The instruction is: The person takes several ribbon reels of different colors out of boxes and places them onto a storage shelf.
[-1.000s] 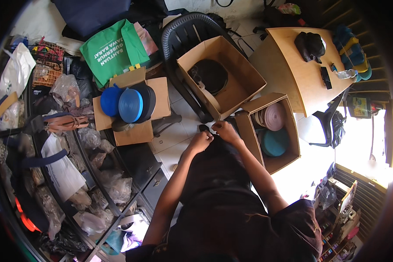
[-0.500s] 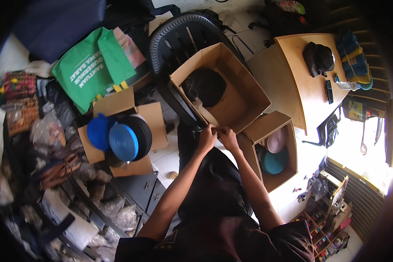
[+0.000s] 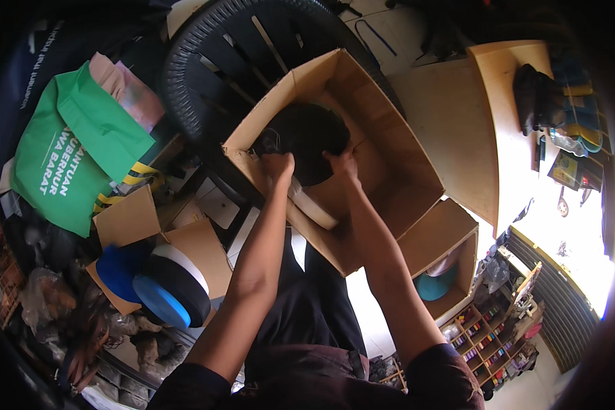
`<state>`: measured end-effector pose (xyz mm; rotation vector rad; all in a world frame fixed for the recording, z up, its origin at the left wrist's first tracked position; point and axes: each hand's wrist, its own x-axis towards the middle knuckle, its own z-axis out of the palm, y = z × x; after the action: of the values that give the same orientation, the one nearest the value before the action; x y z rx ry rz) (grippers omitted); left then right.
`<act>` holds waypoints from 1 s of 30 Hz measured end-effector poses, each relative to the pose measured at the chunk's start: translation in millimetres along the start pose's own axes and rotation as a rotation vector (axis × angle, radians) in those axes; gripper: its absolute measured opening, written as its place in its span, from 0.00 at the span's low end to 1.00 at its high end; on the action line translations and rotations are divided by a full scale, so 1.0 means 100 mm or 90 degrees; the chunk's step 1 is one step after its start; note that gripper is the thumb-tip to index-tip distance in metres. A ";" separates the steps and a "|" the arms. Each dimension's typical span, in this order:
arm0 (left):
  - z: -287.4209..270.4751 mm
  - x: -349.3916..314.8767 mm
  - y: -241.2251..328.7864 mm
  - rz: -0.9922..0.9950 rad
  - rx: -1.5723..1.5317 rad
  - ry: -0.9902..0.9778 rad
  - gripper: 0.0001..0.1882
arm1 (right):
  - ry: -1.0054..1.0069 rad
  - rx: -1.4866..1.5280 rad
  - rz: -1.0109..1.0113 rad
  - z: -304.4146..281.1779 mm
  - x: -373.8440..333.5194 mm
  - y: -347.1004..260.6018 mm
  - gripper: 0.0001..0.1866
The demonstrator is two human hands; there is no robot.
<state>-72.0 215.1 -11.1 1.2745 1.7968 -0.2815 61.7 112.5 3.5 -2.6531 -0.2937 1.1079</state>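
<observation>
Black roll: it lay inside the box (image 3: 398,160), toward the far left corner, dark and round (image 3: 307,133), with both hands on its near side
Left hand: it was bent at the roll's near left rim (image 3: 280,167), fingers curled; the tips were hidden, so whether it pinched the roll or only rested there could not be told
Right hand: it bent around the roll's right rim (image 3: 342,164), thumb in front, and seemed to pinch the edge; the two hands stood apart
Pale band: it curved along the box's near left wall (image 3: 314,208), just below the left hand
Chair: it stood under and behind the box (image 3: 215,61)
Blue roll: it leaned in the open carton on the left (image 3: 162,301), well apart from the hands
Step in hand: judging by the reach, the person was taking hold of the black roll
Next move: shifting the roll would call for a sure hold on both rims, and care not to drag the band
</observation>
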 end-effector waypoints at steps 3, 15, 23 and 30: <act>0.11 0.14 0.15 -0.090 -0.010 0.034 0.32 | 0.106 0.094 -0.110 0.09 0.27 0.18 0.43; 0.01 0.08 0.13 -0.129 -0.072 0.046 0.34 | 0.104 0.375 -0.086 0.23 0.49 0.44 0.46; 0.05 -0.15 0.16 -0.085 0.055 0.035 0.34 | 0.230 -0.079 -0.230 -0.08 -0.02 -0.20 0.43; 0.35 -0.32 0.11 -0.139 0.026 0.079 0.46 | 0.194 -0.052 -0.195 -0.08 0.18 -0.34 0.43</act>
<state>-41.9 177.4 -3.8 1.1447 2.0494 -0.3687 76.9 148.9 7.1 -2.6770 -0.6664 0.6022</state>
